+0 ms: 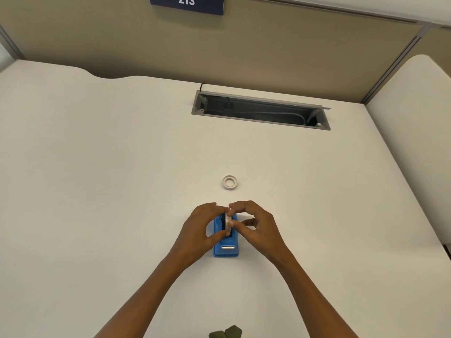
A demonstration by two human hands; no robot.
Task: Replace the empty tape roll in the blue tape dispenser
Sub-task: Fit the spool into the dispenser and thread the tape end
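The blue tape dispenser (pixel 226 250) stands on the white desk (pixel 97 191), its metal cutter end towards me. My left hand (pixel 199 230) grips its left side, thumb across the slot. My right hand (pixel 253 225) pinches a white roll (pixel 228 219) that stands on edge in the dispenser's black slot. Whether this roll carries tape is hidden by my fingers. A second white roll (pixel 230 182) lies flat on the desk just beyond the hands.
An open grey cable tray (pixel 261 111) is cut into the desk at the back. Beige partition walls close the back and right. Dark olive objects (pixel 227 334) show at the bottom edge.
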